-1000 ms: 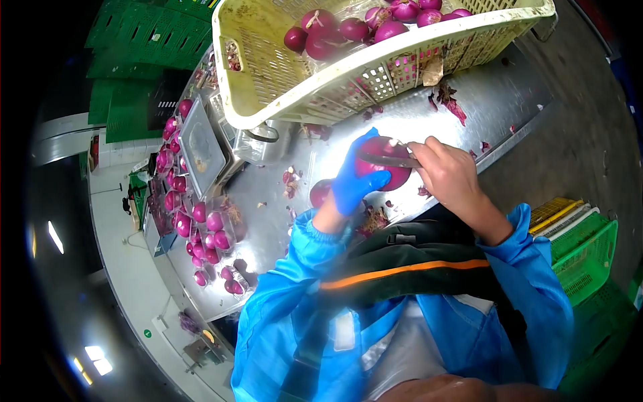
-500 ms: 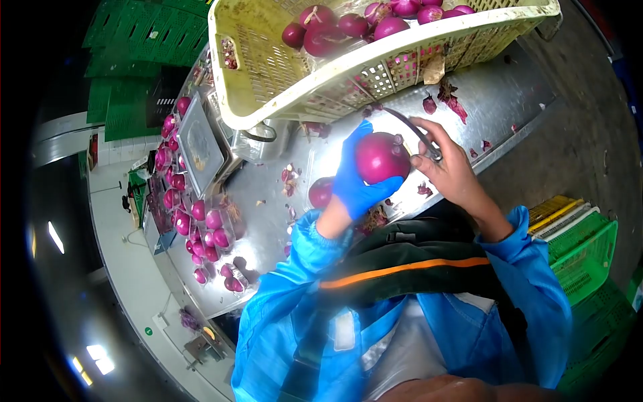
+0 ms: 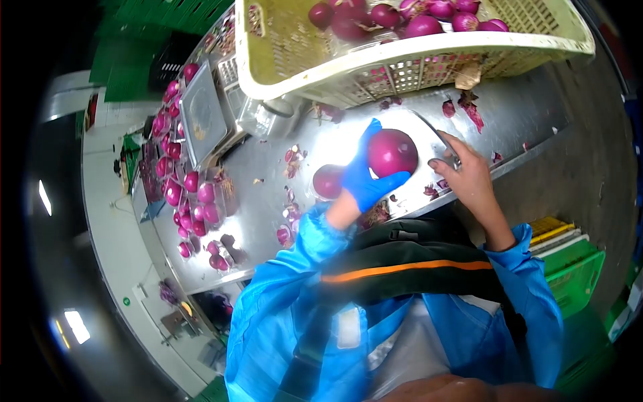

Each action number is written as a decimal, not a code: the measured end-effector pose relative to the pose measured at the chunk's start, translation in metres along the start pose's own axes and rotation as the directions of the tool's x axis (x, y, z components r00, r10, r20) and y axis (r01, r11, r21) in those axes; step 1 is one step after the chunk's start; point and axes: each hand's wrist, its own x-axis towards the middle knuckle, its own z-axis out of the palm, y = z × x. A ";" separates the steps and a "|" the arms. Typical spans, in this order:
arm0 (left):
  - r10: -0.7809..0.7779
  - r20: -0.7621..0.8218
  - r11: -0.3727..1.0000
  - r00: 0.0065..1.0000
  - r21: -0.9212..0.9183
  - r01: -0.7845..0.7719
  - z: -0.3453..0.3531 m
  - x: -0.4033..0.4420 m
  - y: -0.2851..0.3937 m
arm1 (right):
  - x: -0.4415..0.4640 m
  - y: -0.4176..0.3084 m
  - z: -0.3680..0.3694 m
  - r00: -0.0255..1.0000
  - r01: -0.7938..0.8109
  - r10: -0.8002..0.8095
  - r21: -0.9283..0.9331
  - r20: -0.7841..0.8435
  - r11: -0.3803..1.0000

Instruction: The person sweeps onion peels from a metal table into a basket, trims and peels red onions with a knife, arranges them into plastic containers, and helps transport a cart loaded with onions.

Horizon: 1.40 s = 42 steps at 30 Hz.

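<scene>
The left hand (image 3: 367,175), in a blue glove, is spread wide in a curve around a large purple onion (image 3: 392,153), with the thumb along its near side and the fingers along its left; the palm contact lies out of sight behind the bulb. The onion is held above the steel table (image 3: 268,218), where a patch of glare washes out the surface. The right hand (image 3: 469,175), ungloved, is closed around a knife (image 3: 435,130) just to the right of the onion, its fingers bent and its thumb extended toward the bulb. The handle is mostly covered by the fingers, and the thin blade, angled up and to the left, is hard to trace against the bright metal; it appears apart from the onion. A second onion (image 3: 327,181) lies left of the gloved hand, partly hidden by it. Beyond the hands stands a yellow crate (image 3: 415,51), cut off by the upper frame edge, with more onions inside. Loose skins (image 3: 471,112) lie near its right part. At the left, packed onions (image 3: 206,193) sit beside a flat metal plate (image 3: 202,120); clear wrapping blurs their outlines. At the lower right, a green basket (image 3: 575,276) is partly covered by the blue sleeve (image 3: 529,295).
</scene>
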 end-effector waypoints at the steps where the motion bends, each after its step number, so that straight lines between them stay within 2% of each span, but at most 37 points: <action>1: 0.026 0.005 0.998 1.000 -0.052 -0.026 0.004 -0.004 -0.001 | 0.001 -0.003 0.003 0.995 -0.084 0.075 0.142 0.072 0.986; 3: 0.061 0.038 0.996 0.997 0.062 -0.063 0.012 -0.011 0.002 | 0.012 0.015 0.016 0.926 -0.295 0.102 0.530 0.363 0.795; 5: 0.047 0.081 0.991 0.996 0.125 -0.057 0.004 -0.016 0.019 | 0.014 0.035 0.028 0.845 -0.497 0.160 0.637 0.511 0.590; 7: -0.026 0.112 0.990 0.993 0.144 0.010 -0.019 -0.024 0.022 | 0.015 0.034 0.037 0.831 -0.506 0.156 0.607 0.535 0.613; 8: 0.096 0.011 0.938 0.995 0.334 -0.094 -0.031 -0.033 0.005 | 0.016 0.034 0.041 0.824 -0.510 0.155 0.595 0.544 0.622; 9: -0.165 -0.049 0.848 0.985 0.504 0.167 -0.052 -0.035 0.012 | 0.020 0.032 0.049 0.891 -0.365 0.106 0.560 0.441 0.744; 11: 0.143 -0.117 0.544 0.983 0.839 0.021 -0.079 -0.042 -0.009 | 0.031 0.019 0.073 0.970 -0.049 -0.057 0.419 0.236 0.907; 12: 0.049 -0.093 0.541 0.994 0.840 0.052 -0.085 -0.045 -0.023 | 0.038 0.002 0.076 0.957 -0.018 -0.098 0.394 0.272 0.919; 13: -0.043 -0.069 0.536 0.997 0.840 0.081 -0.089 -0.048 -0.036 | 0.042 -0.006 0.085 0.958 0.066 -0.130 0.244 0.258 0.968; 14: -0.136 -0.042 0.531 0.990 0.840 0.109 -0.093 -0.051 -0.046 | 0.045 -0.018 0.093 0.957 0.082 -0.094 0.054 0.275 0.995; 15: -0.120 -0.023 0.585 0.993 0.806 0.089 -0.093 -0.053 -0.040 | 0.048 -0.033 0.100 0.957 0.097 -0.054 -0.138 0.285 0.986; 16: -0.102 -0.006 0.638 0.995 0.767 0.070 -0.091 -0.055 -0.027 | 0.048 -0.031 0.119 0.933 0.357 -0.333 -0.222 0.137 0.908; 17: -0.082 0.007 0.687 0.997 0.725 0.051 -0.090 -0.059 -0.020 | 0.050 -0.031 0.129 0.937 0.338 -0.271 -0.375 0.221 0.863; 18: 0.067 -0.068 0.812 0.995 0.583 -0.015 -0.091 -0.073 -0.023 | 0.052 -0.030 0.136 0.925 0.367 -0.266 -0.463 0.271 0.807; 19: 0.163 -0.129 0.736 0.978 0.677 -0.033 -0.096 -0.079 -0.027 | 0.054 -0.028 0.145 0.914 0.395 -0.257 -0.543 0.315 0.741; 21: 0.357 -0.215 0.549 0.909 0.836 -0.019 -0.107 -0.091 -0.037 | 0.056 -0.019 0.145 0.905 0.419 -0.295 -0.518 0.307 0.746; 22: 0.304 -0.245 0.548 0.921 0.835 0.041 -0.116 -0.098 -0.048 | 0.055 -0.009 0.143 0.902 0.426 -0.306 -0.507 0.306 0.749; 23: 0.199 -0.338 0.716 0.920 0.691 0.099 -0.119 -0.105 -0.068 | 0.058 0.007 0.143 0.914 0.406 -0.365 -0.400 0.178 0.822; 24: 0.073 -0.405 0.847 0.911 0.507 0.158 -0.118 -0.114 -0.091 | 0.059 0.006 0.137 0.948 0.319 -0.274 -0.417 0.166 0.851; 25: -0.062 -0.440 0.931 0.896 0.298 0.211 -0.117 -0.117 -0.100 | 0.062 0.004 0.132 0.973 0.227 -0.180 -0.434 0.147 0.872; 26: -0.230 -0.477 0.903 0.848 0.221 0.369 -0.113 -0.116 -0.109 | 0.066 0.009 0.134 0.980 0.186 -0.135 -0.450 0.144 0.873; 29: 0.046 -0.454 0.904 0.890 0.398 0.156 -0.113 -0.107 -0.167 | 0.076 0.036 0.151 0.968 0.057 -0.019 -0.147 0.248 0.987; 30: -0.142 -0.467 0.930 0.873 0.240 0.279 -0.112 -0.096 -0.132 | 0.076 0.040 0.154 0.976 0.074 -0.047 -0.123 0.211 0.990; 33: -0.201 -0.469 0.946 0.860 0.134 0.294 -0.115 -0.088 -0.092 | 0.071 0.020 0.152 0.977 0.049 -0.029 -0.090 0.213 0.995; 35: -0.172 -0.373 0.982 0.912 0.013 0.190 -0.131 -0.098 -0.106 | 0.067 0.016 0.159 0.981 0.068 -0.052 -0.079 0.185 0.995; 37: -0.211 -0.368 0.974 0.905 -0.159 0.163 -0.156 -0.111 -0.091 | 0.061 -0.010 0.167 0.975 0.076 -0.070 -0.021 0.213 0.997; 39: -0.337 -0.412 0.907 0.846 -0.383 0.174 -0.179 -0.132 -0.060 | 0.059 -0.017 0.189 0.953 -0.003 -0.021 0.079 0.302 0.997; 40: -0.390 -0.426 0.881 0.817 -0.431 0.196 -0.193 -0.143 -0.050 | 0.056 -0.034 0.196 0.916 -0.072 0.031 0.088 0.399 0.993; 41: -0.374 -0.486 0.902 0.790 -0.390 0.187 -0.210 -0.155 -0.055 | 0.055 -0.036 0.206 0.907 -0.033 0.027 0.007 0.420 0.999; 42: -0.356 -0.540 0.919 0.763 -0.349 0.182 -0.228 -0.167 -0.067 | 0.053 -0.038 0.216 0.903 0.012 -0.018 0.017 0.429 1.000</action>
